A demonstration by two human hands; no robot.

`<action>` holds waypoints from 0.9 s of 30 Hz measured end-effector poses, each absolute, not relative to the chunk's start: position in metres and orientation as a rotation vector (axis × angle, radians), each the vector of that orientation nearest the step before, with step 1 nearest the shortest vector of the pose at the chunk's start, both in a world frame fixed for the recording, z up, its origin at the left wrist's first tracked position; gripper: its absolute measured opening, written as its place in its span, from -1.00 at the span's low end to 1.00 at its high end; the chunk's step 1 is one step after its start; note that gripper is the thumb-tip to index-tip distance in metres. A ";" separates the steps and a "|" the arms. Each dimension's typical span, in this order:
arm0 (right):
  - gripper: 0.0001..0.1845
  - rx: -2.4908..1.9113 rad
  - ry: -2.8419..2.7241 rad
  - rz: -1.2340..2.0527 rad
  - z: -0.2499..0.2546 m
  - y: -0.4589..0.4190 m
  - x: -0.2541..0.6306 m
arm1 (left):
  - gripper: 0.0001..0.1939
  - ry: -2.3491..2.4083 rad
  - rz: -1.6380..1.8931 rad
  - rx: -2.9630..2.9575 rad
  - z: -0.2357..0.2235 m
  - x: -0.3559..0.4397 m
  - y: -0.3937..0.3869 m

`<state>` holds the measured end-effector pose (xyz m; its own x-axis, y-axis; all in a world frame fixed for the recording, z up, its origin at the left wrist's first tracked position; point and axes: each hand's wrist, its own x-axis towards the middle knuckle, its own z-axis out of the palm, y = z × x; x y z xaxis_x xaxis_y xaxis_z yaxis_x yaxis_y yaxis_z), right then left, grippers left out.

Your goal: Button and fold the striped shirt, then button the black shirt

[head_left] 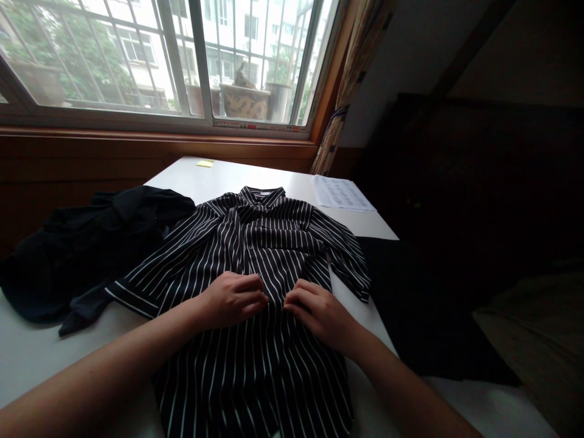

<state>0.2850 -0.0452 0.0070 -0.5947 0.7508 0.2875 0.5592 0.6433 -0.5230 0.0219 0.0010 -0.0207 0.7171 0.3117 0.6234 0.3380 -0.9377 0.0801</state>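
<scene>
Black short-sleeved shirt with thin white stripes (274,258) lies front up on a glossy white table (298,182), its pointed collar (275,196) toward a bright, barred window (198,61) and its lower part running out of view nearest the wearer. The person's bare left hand (235,299) and bare right hand (322,313) meet the middle of the shirt front, just beside each other but not touching. Both have curled fingers, seemingly pinching the cloth, which gathers at the fingertips; which edge or button they have cannot be told. One small round button (250,247) shows above them.

Uneven pulling by the two hands could skew the front and set creases, since the fabric looks thin and already ripples. A loose pinch could let the cloth slip. Dark fabric in dim light might hide a misaligned edge.

The sleeve on the left (168,261) spreads up against a crumpled black garment (104,231), so a tug might drag both. The sleeve on the right (344,249) bends down beside a flat black cloth (424,310), and could fold under or catch there if the shirt shifts.
</scene>
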 end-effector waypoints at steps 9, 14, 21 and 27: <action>-0.92 -1.103 -2.290 0.514 0.008 -0.044 0.277 | -0.82 -0.523 -1.022 -2.877 -0.020 0.025 -0.003; -0.91 -1.132 -2.250 0.505 0.008 -0.045 0.269 | -0.80 -0.506 -1.039 -2.842 -0.017 0.027 -0.003; -0.92 -1.116 -2.174 0.451 0.007 -0.050 0.257 | -0.80 -0.570 -1.044 -2.871 -0.025 0.029 -0.002; -0.92 -1.034 -2.233 0.302 0.000 -0.056 0.251 | -0.83 -0.659 -1.093 -2.967 -0.026 0.031 -0.001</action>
